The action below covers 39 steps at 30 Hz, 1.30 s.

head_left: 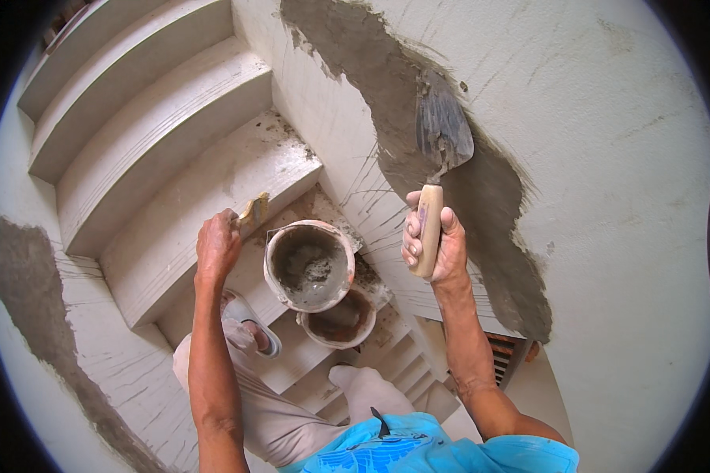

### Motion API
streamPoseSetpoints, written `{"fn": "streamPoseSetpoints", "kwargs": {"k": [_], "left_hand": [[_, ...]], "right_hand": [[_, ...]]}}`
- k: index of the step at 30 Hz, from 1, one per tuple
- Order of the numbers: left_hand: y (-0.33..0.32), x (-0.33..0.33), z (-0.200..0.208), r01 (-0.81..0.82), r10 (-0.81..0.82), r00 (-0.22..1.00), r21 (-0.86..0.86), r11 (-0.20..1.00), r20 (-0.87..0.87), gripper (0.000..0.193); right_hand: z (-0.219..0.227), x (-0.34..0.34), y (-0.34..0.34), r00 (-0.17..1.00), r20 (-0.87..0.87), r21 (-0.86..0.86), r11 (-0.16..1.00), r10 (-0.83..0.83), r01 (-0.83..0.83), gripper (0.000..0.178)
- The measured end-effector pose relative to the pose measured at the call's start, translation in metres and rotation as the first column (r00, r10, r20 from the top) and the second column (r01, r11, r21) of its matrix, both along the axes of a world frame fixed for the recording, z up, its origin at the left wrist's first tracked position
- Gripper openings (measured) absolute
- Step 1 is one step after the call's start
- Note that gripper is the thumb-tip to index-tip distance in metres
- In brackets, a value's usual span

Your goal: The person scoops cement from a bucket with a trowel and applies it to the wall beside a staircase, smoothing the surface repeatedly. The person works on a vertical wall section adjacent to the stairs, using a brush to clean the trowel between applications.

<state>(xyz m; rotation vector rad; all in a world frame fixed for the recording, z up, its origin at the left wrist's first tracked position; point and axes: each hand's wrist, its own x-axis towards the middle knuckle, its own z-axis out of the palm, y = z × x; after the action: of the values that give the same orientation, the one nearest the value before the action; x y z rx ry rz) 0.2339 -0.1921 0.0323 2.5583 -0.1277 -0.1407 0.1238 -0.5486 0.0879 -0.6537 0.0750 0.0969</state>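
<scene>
My right hand (437, 240) is wrapped round the wooden handle of a trowel (443, 130). Its cement-smeared metal blade lies over a band of wet grey mortar (481, 213) on the right-hand wall; whether the blade touches it I cannot tell. In my left hand (218, 244) is a brush (254, 210) with pale bristles, held out over a step. Between my arms stands a white bucket (309, 266) with wet grey mortar in it. A second bucket (338, 318), partly hidden behind the first, holds murky brownish liquid.
Pale curved stairs (166, 126) climb to the upper left, and more steps (406, 363) drop away below. Another mortar band (31, 276) runs along the left wall. My sandalled foot (256, 327) rests on a step beside the buckets. A slatted opening (503, 355) lies past my right forearm.
</scene>
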Motion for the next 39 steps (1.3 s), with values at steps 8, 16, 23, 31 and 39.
{"fn": "streamPoseSetpoints", "kwargs": {"k": [8, 16, 23, 31, 39], "left_hand": [[0.001, -0.003, 0.004, -0.018, 0.018, 1.0, -0.007, 1.0, -0.006, 0.021], [0.003, -0.005, 0.002, -0.009, 0.009, 1.0, 0.01, 1.0, -0.003, 0.021], [0.001, -0.005, 0.0, -0.011, 0.011, 1.0, -0.025, 1.0, 0.013, 0.021], [0.005, -0.004, 0.004, -0.032, 0.032, 0.999, 0.0, 0.999, 0.001, 0.021], [0.003, -0.005, 0.003, -0.048, 0.048, 0.999, -0.027, 0.998, -0.013, 0.021]], "right_hand": [[0.002, -0.023, 0.001, 0.999, -0.039, -0.064, 0.997, -0.034, 0.032, 0.07], [0.012, -0.001, 0.014, 1.0, -0.012, -0.164, 0.986, 0.001, -0.003, 0.07], [0.012, 0.021, -0.004, 1.0, -0.008, -0.092, 0.996, 0.015, -0.016, 0.067], [0.009, -0.012, -0.006, 0.998, -0.021, -0.169, 0.984, -0.053, 0.048, 0.068], [0.022, 0.005, 0.015, 0.998, 0.011, -0.339, 0.939, -0.063, 0.063, 0.07]]}}
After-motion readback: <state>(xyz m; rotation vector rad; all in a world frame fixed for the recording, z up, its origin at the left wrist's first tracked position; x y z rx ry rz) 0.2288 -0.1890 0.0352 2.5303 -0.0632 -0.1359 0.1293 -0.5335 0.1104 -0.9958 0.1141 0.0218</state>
